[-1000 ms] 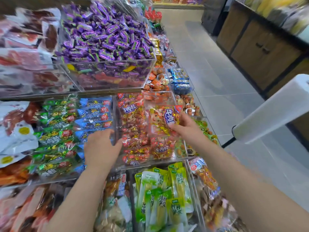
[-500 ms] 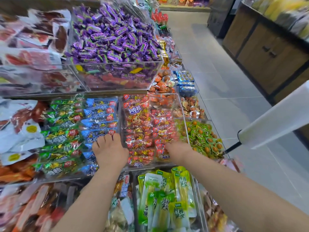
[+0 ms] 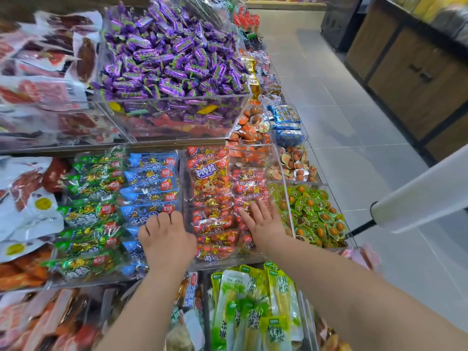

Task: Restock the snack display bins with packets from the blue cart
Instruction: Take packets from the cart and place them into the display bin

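Red beef-snack packets (image 3: pixel 210 183) fill a clear acrylic bin (image 3: pixel 285 198) in the middle tier of the display. My right hand (image 3: pixel 263 224) lies flat on the packets at the bin's front right, fingers spread, holding nothing. My left hand (image 3: pixel 166 239) rests on the blue packets (image 3: pixel 149 178) in the bin to the left. Its fingers curl down among them, so their tips are hidden. No blue cart is in view.
Green packets (image 3: pixel 93 186) lie left of the blue ones. Purple candies (image 3: pixel 172 54) heap in the upper bin. Green round snacks (image 3: pixel 314 211) sit to the right, long green-yellow packets (image 3: pixel 253 312) below. A white roll on a black rod (image 3: pixel 417 198) juts in over the tiled aisle (image 3: pixel 354 110).
One second ago my right hand held a red packet over the bin. It let go, drew back to the front, and now lies flat on the packets. My left hand stayed put.
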